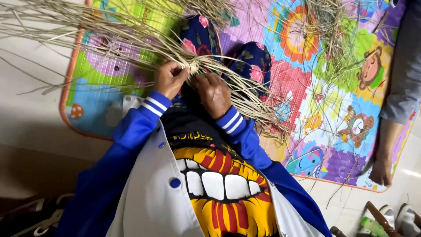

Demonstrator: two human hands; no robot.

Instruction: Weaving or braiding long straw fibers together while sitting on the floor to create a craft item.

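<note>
The left hand [170,79] is closed in a loose fist, its fingers curled around the gathered knot of a bundle of dry straw strands [193,66], which is pinched at the fingertips. The right hand [213,93] is held just beside it, fingers bent downward and pressed onto the same strands a little lower, so that the bundle is gripped between both hands. How tightly the right fingers are closed around the strands cannot be told, since only the back of the hand is seen.

The gathered point of the straw is found directly between and just above the two hands, over the lap. From there the strands are fanned out: long ones are spread up and to the left across the mat edge and the pale floor [30,109], while shorter ones are trailed down to the right past the right wrist.

Blue sleeves with white-striped cuffs [153,105] are worn on both arms, and knees in dark floral fabric [254,59] are seen beyond the hands. A colourful patterned play mat [307,114] is laid beneath. A second heap of straw [333,39] is scattered on the mat, well apart to the right, near another person's hand [380,169] resting at the mat's edge.
</note>
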